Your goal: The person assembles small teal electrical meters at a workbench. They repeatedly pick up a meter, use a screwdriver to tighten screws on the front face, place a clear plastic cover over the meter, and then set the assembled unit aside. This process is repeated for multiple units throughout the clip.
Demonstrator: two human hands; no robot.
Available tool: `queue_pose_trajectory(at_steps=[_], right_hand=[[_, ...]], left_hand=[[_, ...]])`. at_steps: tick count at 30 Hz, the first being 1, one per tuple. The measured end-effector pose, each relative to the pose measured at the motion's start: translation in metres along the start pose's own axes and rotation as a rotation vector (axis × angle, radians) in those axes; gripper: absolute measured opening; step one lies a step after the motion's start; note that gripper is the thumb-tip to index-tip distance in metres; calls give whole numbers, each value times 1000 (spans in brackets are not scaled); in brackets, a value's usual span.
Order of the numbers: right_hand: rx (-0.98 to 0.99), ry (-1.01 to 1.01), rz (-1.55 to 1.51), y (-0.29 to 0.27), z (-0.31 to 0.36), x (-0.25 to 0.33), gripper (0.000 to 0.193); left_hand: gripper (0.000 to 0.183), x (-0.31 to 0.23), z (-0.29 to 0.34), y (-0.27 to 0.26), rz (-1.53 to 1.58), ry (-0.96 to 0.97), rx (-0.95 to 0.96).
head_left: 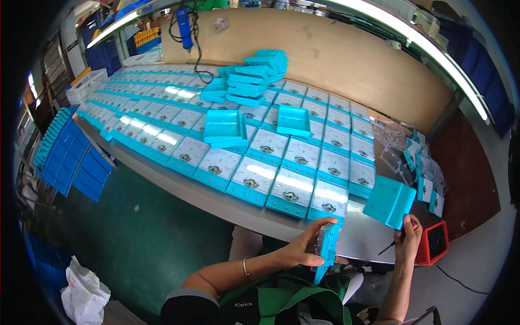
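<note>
Near the table's front edge, my left hand (307,246) grips a turquoise panel meter (328,246) turned on edge, thumb on one side and fingers round the other. To the right, my right hand (410,238) pinches the lower corner of a turquoise plastic case (390,201), its flat outer side towards me. A thin dark shaft, like a screwdriver (386,249), also sticks out from this hand, and a bit of red shows at the fingers. Rows of finished-looking meters (291,186) with white dials and turquoise bases lie on the table just beyond both hands.
Empty turquoise cases (249,86) are piled on the meters at the back, with a few loose ones nearer. A blue electric screwdriver (184,28) hangs above. Clear covers (392,149) and meters lie at right, near a red-rimmed box (433,243). A blue crate (76,157) stands left.
</note>
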State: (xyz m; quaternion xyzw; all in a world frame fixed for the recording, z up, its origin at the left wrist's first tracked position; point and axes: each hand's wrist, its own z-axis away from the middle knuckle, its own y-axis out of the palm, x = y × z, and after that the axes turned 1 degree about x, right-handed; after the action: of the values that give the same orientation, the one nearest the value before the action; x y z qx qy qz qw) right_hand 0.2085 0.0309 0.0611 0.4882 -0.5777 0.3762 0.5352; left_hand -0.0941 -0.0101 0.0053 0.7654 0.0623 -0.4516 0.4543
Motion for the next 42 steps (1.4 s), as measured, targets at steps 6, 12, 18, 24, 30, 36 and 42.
queue_pose_trajectory(at_steps=[6, 12, 18, 24, 30, 36, 42], right_hand=[[-21, 86, 721, -102, 21, -61, 21], [373, -115, 1339, -22, 9, -23, 83], [420, 188, 606, -22, 8, -7, 87], [562, 293, -69, 23, 60, -10, 90], [608, 301, -45, 42, 63, -12, 91], [667, 282, 38, 41, 63, -10, 87], [767, 35, 191, 37, 72, -20, 96]], left_hand=[[98, 14, -38, 11, -36, -180, 97], [95, 13, -51, 5, -90, -134, 29], [105, 5, -48, 16, -184, -103, -123], [98, 16, -56, 14, -188, 39, -136], [98, 14, -45, 8, -233, 78, -165], [99, 13, -43, 6, -260, 74, -166], [99, 16, -37, 14, -556, 100, -49]])
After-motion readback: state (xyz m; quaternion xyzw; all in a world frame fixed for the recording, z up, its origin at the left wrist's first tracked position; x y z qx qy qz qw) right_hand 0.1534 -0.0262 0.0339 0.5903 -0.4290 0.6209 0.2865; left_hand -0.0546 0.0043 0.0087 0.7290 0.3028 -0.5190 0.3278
